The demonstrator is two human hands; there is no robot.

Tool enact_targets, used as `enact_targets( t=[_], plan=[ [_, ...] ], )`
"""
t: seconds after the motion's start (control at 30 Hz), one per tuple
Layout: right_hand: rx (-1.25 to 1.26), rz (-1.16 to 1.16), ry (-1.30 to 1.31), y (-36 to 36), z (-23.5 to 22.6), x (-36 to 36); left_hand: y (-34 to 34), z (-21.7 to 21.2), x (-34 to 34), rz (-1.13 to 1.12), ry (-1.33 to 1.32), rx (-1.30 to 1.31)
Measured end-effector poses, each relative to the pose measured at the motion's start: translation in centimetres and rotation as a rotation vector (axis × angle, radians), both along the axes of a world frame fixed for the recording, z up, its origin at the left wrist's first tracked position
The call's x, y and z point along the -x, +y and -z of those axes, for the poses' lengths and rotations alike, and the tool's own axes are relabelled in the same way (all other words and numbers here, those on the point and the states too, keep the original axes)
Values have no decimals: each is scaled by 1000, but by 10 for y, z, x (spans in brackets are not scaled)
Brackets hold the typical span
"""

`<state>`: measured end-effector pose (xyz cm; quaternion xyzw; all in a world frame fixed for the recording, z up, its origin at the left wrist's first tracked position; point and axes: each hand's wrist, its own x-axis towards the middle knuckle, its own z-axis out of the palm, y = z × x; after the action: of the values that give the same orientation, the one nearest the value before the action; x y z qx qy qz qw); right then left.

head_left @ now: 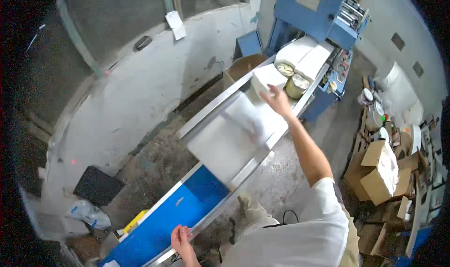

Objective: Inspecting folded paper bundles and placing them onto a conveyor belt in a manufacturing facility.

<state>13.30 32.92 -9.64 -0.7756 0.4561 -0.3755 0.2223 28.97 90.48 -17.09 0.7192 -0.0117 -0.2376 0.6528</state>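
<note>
My right arm reaches forward over a metal-sided chute. My right hand (276,101) has its fingers spread and holds nothing I can see; it is just in front of a white block-shaped pack (269,78). Closer to me, a white packet (243,113) is smeared by motion on the pale flat plate (219,147). My left hand (181,239) hangs by the near rail of the blue conveyor belt (161,220), its fingers loosely bent and apart with nothing visible in them. Two round yellowish rolls (297,86) with white ends sit beyond my right hand.
A blue machine (307,14) stands at the chute's far end, with a control panel (338,72) on its right side. Open cardboard boxes (375,171) and tubs (374,117) crowd the right wall. A black mat (98,186) and a plastic bag (89,214) lie at left.
</note>
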Motion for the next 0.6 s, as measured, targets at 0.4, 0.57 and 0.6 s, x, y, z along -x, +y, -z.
enact_targets(
  t=[0.4,0.57,0.6],
  plan=[
    [109,9,292,-190,33,14,-201,-6,-48,149,-24,-132],
    [-240,-184,383,-176,15,12,-245,0,-74,163,-33,-78],
    [-285,-226,279,-179,23,15,-252,2,-75,178,-25,-62]
  ],
)
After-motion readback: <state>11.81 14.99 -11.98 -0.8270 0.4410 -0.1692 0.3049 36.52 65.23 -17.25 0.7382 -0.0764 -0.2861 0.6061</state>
